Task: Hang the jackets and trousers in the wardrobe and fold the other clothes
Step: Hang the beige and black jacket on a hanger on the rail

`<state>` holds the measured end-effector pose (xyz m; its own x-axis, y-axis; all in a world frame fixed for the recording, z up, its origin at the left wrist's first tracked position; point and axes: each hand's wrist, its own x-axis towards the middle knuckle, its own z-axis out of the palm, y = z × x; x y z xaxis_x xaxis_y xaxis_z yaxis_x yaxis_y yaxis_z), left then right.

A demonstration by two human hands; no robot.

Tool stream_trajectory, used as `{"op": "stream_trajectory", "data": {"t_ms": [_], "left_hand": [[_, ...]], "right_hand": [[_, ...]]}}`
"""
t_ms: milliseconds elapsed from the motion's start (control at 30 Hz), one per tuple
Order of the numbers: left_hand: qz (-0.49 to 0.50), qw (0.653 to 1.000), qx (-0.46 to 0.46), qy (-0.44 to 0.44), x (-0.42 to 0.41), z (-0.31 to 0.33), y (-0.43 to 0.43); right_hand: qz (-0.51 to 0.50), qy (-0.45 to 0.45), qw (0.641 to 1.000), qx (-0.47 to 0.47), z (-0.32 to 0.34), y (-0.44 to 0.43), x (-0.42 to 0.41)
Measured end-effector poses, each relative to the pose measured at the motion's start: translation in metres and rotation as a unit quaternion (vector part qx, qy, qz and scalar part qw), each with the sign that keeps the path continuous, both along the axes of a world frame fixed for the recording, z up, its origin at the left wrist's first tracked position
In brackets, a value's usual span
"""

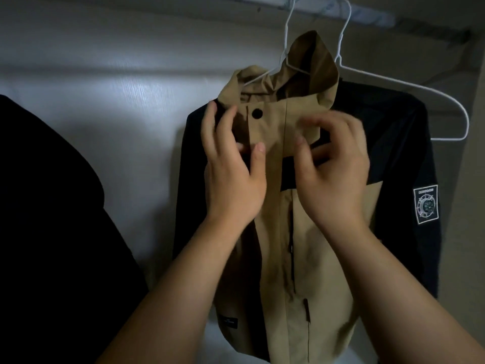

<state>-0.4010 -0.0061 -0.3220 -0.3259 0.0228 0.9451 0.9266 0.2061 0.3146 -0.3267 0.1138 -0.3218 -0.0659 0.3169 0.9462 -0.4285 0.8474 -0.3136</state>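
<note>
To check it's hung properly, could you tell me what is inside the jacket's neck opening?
A white wire hanger sits inside the jacket neck, its hook rising toward the rail. Fabric covers the hanger's arms and lower bar, so how the shoulders sit cannot be seen.

white wire hanger [393, 83], pale woodgrain panel [105, 74]

Bare forearms [199, 271]; left hand [233, 179] and right hand [333, 177] with short nails.
</note>
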Motion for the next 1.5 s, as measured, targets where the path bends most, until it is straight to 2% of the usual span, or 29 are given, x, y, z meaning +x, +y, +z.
{"op": "stream_trajectory", "data": {"t_ms": [100, 233, 367, 533, 633, 733, 800, 867, 933, 1000, 1033, 1100, 1233, 1500], "left_hand": [[-0.01, 0.999, 0.009, -0.037, 0.006, -0.048, 0.006], [-0.03, 0.976, -0.023, -0.216, 0.006, -0.124, 0.013], [-0.041, 0.942, -0.09, -0.32, -0.004, -0.176, 0.017], [-0.027, 0.891, -0.201, -0.406, -0.016, -0.229, 0.018], [-0.018, 0.862, -0.275, -0.424, -0.023, -0.249, 0.019], [-0.017, 0.843, -0.312, -0.437, -0.027, -0.259, 0.019], [-0.025, 0.83, -0.318, -0.458, -0.028, -0.265, 0.02], [-0.026, 0.816, -0.319, -0.482, -0.029, -0.273, 0.02], [-0.017, 0.806, -0.323, -0.496, -0.031, -0.283, 0.022], [-0.004, 0.794, -0.343, -0.501, -0.033, -0.294, 0.024], [0.002, 0.787, -0.356, -0.504, -0.033, -0.3, 0.025], [0.016, 0.771, -0.377, -0.513, -0.035, -0.312, 0.027], [0.031, 0.765, -0.374, -0.523, -0.04, -0.327, 0.031], [0.028, 0.777, -0.343, -0.527, -0.051, -0.335, 0.039]], "right_hand": [[0.024, -0.024, 0.999, -0.005, -0.034, -0.002, -0.005], [0.082, -0.124, 0.986, -0.074, -0.104, -0.002, -0.02], [0.145, -0.23, 0.939, -0.212, -0.183, 0.002, -0.027], [0.096, -0.312, 0.873, -0.362, -0.275, 0.011, -0.027], [0.066, -0.36, 0.8, -0.476, -0.323, 0.016, -0.034], [0.059, -0.398, 0.676, -0.617, -0.363, 0.019, -0.043], [0.075, -0.44, 0.604, -0.66, -0.384, 0.02, -0.048], [0.121, -0.469, 0.555, -0.676, -0.397, 0.02, -0.054], [0.164, -0.468, 0.515, -0.699, -0.405, 0.017, -0.064], [0.182, -0.448, 0.459, -0.745, -0.41, 0.012, -0.073], [0.191, -0.427, 0.426, -0.774, -0.413, 0.01, -0.077], [0.231, -0.367, 0.384, -0.815, -0.425, 0.008, -0.083], [0.265, -0.286, 0.359, -0.848, -0.446, 0.011, -0.089], [0.294, -0.247, 0.321, -0.866, -0.469, 0.014, -0.096]]}}
